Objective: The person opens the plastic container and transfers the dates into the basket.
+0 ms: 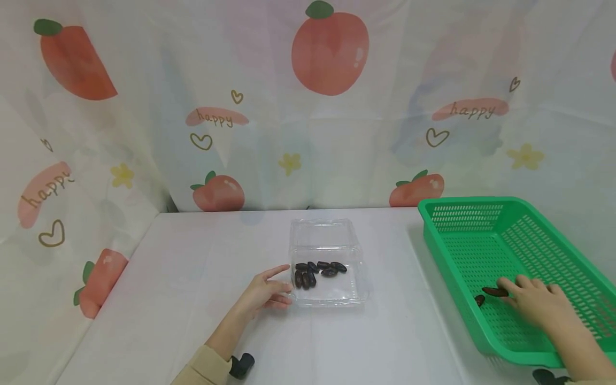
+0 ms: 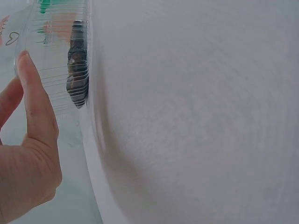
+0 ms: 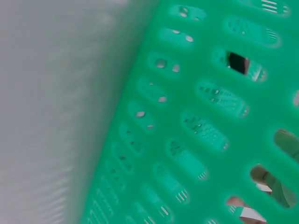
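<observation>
A clear plastic clamshell box lies with its lid folded back in the head view. Several dark brown dates are grouped in its left and back part. My left hand is at the box's left side, fingers spread and fingertips right at the wall. Over in a green basket, my right hand pinches a date between thumb and index finger. Another date rests close by, against the basket's left side. Through the basket's slots, the right wrist view shows parts of the fingers.
A white-covered table carries both containers, the box in the middle and the basket at the right. Behind it hangs a curtain printed with peaches and hearts. Black wrist straps sit on the arms.
</observation>
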### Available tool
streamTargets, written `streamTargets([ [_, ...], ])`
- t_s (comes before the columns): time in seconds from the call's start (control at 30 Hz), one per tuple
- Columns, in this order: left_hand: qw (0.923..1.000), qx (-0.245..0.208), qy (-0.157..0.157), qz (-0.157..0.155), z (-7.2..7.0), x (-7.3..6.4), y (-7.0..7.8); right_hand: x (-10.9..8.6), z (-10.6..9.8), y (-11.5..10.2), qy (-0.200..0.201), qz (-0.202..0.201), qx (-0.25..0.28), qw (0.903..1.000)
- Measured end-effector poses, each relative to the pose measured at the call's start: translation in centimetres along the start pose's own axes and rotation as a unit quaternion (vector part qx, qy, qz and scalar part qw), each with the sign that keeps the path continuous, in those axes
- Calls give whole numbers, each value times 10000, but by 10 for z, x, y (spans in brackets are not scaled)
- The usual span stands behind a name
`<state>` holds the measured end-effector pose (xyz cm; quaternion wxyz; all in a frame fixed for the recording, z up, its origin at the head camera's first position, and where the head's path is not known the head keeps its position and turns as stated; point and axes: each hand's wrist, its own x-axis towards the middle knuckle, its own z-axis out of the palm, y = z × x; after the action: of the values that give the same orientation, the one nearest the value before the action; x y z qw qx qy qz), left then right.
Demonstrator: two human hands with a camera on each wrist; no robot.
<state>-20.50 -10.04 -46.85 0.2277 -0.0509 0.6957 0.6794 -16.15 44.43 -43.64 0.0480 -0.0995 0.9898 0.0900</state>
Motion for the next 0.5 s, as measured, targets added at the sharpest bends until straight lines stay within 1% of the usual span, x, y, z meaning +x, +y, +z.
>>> streamTargets([
  [0.2, 10000, 10, -10, 4, 0, 0, 0, 1, 7, 4, -126, -31, -77, 9999],
  [0.33, 10000, 21, -44, 16, -1, 0, -1, 1, 9, 3, -223, 17, -76, 9997],
  [0.43, 9999, 37, -69, 63, -1, -2, 0, 2, 9, 2, -296, 54, -37, 9995],
  [0.5, 9999, 48, -79, 105, 0, -6, 5, 3, 6, 1, -297, 72, -17, 9995],
])
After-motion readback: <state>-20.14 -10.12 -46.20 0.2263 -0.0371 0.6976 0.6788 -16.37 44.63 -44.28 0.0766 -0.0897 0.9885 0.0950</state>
